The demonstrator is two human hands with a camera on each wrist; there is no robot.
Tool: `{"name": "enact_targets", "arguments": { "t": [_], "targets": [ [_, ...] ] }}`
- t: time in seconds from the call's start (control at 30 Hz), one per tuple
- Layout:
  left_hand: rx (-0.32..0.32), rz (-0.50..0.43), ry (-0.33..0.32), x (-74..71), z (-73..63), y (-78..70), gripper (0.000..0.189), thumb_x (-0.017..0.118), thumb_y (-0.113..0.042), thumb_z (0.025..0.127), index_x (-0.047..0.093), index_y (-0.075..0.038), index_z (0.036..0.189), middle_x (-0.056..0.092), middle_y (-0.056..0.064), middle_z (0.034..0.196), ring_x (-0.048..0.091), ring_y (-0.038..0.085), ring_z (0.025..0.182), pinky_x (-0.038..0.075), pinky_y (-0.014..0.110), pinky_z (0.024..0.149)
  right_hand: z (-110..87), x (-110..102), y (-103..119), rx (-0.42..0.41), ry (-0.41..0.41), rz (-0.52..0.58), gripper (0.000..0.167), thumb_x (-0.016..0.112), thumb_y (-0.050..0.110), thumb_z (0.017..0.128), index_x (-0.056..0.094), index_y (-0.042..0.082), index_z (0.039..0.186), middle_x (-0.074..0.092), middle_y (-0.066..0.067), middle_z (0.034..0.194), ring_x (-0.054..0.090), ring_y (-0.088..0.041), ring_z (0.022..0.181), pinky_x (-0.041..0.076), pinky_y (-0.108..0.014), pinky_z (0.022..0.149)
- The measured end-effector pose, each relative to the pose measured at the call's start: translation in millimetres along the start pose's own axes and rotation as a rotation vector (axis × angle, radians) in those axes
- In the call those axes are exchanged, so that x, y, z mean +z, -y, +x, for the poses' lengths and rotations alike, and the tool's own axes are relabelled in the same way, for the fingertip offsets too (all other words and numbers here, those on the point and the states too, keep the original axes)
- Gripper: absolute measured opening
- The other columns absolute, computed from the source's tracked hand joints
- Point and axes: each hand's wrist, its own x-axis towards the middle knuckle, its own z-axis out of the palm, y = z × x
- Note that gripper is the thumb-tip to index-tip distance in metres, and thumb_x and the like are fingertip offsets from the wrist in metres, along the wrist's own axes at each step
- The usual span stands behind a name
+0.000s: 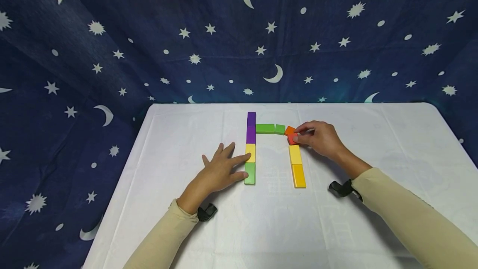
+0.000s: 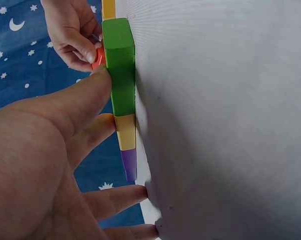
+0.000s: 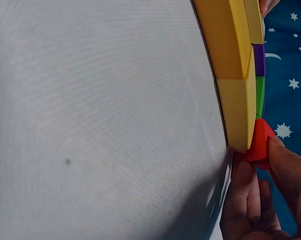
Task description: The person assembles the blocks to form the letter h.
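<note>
My right hand (image 1: pixel 324 139) pinches a small red block (image 1: pixel 291 139) between thumb and fingers, at the top of a column made of a pale yellow block (image 1: pixel 295 155) and a darker yellow block (image 1: pixel 298 176). Beside the red one, a tilted orange block (image 1: pixel 289 130) lies partly behind my fingertips. With fingers spread, my left hand (image 1: pixel 218 172) rests at the left column; its index fingertip touches a yellow block (image 1: pixel 250 152) and its thumb a green block (image 1: pixel 249 175). Two purple blocks (image 1: pixel 251 127) continue that column. A long green block (image 1: pixel 265 128) and a short green block (image 1: pixel 280 129) extend rightward from it.
A white cloth covers the table (image 1: pixel 209 244). Behind it hangs a dark blue curtain (image 1: pixel 224 11) with moons and stars. Dark wrist straps (image 1: pixel 206 212) show at both sleeves.
</note>
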Motion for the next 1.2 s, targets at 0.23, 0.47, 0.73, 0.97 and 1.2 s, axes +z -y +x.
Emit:
{"name": "enact_targets", "arguments": {
  "t": [0.23,0.47,0.73,0.97,1.2],
  "targets": [
    [0.001,0.002,0.000,0.1,-0.4,0.5,0.058,0.068,-0.052,0.094,0.052,-0.041,0.148,0.026,0.016,0.168,0.013,0.051,0.155,0.009,0.091,0.102,-3.8,-1.2,-1.5,-0.022,0.022,-0.035,0.025,0.080,0.027,0.089,0.077,0.012,0.110,0.074,-0.011,0.107,0.061,-0.026,0.092,0.049,-0.031,0.074],
    [0.002,0.000,-0.004,0.4,-1.5,1.2,0.058,0.068,-0.052,0.094,0.053,-0.041,0.148,0.026,0.015,0.169,0.013,0.051,0.155,0.009,0.091,0.102,-3.8,1.4,-1.6,-0.033,0.041,-0.027,0.023,0.081,0.025,0.089,0.078,0.011,0.106,0.074,-0.008,0.094,0.059,-0.024,0.084,0.050,-0.029,0.066],
    [0.002,0.005,-0.003,0.5,-1.0,0.5,0.058,0.068,-0.052,0.094,0.052,-0.041,0.148,0.026,0.015,0.168,0.014,0.051,0.155,0.009,0.091,0.102,-3.8,0.4,-2.2,-0.044,0.027,-0.052,0.023,0.082,0.025,0.088,0.078,0.009,0.105,0.073,-0.007,0.090,0.060,-0.022,0.081,0.049,-0.029,0.066],
    [0.001,0.013,-0.003,-0.3,-1.2,-0.2,0.058,0.068,-0.053,0.094,0.052,-0.042,0.148,0.027,0.015,0.168,0.014,0.051,0.155,0.010,0.091,0.101,-3.7,-1.0,-5.0,-0.057,0.048,-0.090,0.025,0.082,0.025,0.087,0.078,0.009,0.107,0.069,-0.005,0.089,0.057,-0.022,0.082,0.046,-0.031,0.072],
    [0.005,0.013,-0.004,0.2,-0.5,-0.1,0.058,0.068,-0.052,0.094,0.052,-0.041,0.148,0.027,0.016,0.168,0.015,0.052,0.155,0.010,0.091,0.101,-4.0,-1.6,-4.2,-0.059,0.050,-0.095,0.025,0.082,0.025,0.088,0.079,0.010,0.107,0.069,-0.006,0.089,0.057,-0.022,0.082,0.045,-0.031,0.072]
  ]
}}
